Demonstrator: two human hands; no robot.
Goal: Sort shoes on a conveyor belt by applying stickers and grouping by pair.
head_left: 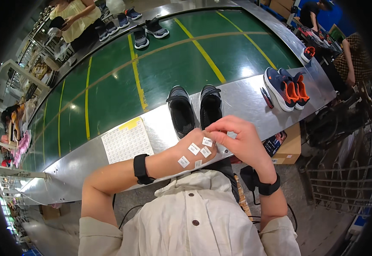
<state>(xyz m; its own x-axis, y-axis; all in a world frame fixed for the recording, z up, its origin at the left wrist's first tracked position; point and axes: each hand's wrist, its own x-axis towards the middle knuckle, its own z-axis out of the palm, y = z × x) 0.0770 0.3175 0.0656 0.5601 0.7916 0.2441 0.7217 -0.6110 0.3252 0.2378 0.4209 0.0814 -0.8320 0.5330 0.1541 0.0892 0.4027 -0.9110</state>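
My left hand (pixel 192 149) is curled into a fist over the table's near edge, its back turned up and its fingertips hidden. Several small white printed stickers (pixel 193 148) are stuck on the back of it. With thumb and forefinger pinched together, my right hand (pixel 239 138) meets the knuckles of the left; whatever is between the fingertips is too small to make out. Just beyond both hands stand a black left shoe (pixel 181 113) and its mate (pixel 211 106), toes pointing away. A sticker sheet (pixel 128 141) with a yellow strip lies beside my left forearm.
Navy-and-orange shoes (pixel 279 91) stand on the metal ledge (pixel 241 98) at right, a small red-and-black object (pixel 266 97) beside them. Beyond runs a green belt (pixel 113 85) with yellow lines, carrying dark shoes (pixel 141 38). A cardboard box (pixel 290 147) sits below the ledge. Other people work at the far sides.
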